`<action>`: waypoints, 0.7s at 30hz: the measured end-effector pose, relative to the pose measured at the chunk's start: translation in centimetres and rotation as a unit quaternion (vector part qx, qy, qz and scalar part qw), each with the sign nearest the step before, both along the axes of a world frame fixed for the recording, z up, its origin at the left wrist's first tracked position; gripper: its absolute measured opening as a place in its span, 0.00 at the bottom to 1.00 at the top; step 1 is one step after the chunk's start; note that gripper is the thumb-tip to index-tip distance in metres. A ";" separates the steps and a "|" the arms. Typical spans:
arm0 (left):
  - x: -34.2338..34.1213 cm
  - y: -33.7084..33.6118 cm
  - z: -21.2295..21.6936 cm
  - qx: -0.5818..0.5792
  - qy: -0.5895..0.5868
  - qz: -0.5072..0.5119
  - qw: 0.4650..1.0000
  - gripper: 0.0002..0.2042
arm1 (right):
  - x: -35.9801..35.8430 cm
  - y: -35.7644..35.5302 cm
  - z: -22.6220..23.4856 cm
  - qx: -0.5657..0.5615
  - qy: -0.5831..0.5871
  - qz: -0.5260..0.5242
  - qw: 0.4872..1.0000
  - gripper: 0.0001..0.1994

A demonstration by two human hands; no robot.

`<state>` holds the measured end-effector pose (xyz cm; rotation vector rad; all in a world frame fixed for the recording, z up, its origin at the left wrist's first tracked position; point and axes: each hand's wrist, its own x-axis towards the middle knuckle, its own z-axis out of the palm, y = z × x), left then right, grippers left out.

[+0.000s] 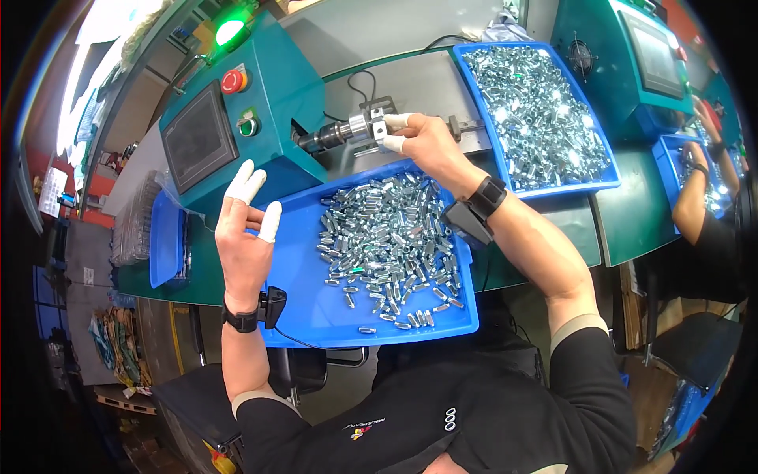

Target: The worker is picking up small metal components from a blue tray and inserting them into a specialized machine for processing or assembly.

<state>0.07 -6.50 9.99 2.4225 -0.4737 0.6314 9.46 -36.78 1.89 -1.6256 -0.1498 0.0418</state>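
My left hand is raised beside the teal machine, over the left edge of the near blue tray. Its fingers are stretched up, white covers on several tips, the thumb apart, and it holds nothing. At the end of the machine's spindle, my right hand has its covered thumb and finger closed at a metal block with holes. What sits between those fingertips is too small to make out. Below lies a heap of small shiny metal fittings in the near tray.
A second blue tray, full of similar fittings, stands at the back right. The machine carries a dark screen, a red stop button and a lit green lamp. Another person's arm shows at the far right beside another teal machine.
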 end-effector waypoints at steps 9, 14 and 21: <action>-2.1 2.0 -0.6 -0.005 0.017 0.024 1.000 0.23 | 0.2 0.4 -1.2 0.022 -0.016 -0.005 1.000 0.23; -1.3 1.6 -0.2 0.002 0.007 0.016 1.000 0.23 | 0.6 0.2 -2.0 0.040 -0.023 -0.033 0.998 0.23; 3.7 0.9 0.8 0.033 -0.027 0.022 0.999 0.23 | 0.0 0.5 -1.5 0.017 -0.003 -0.024 1.000 0.25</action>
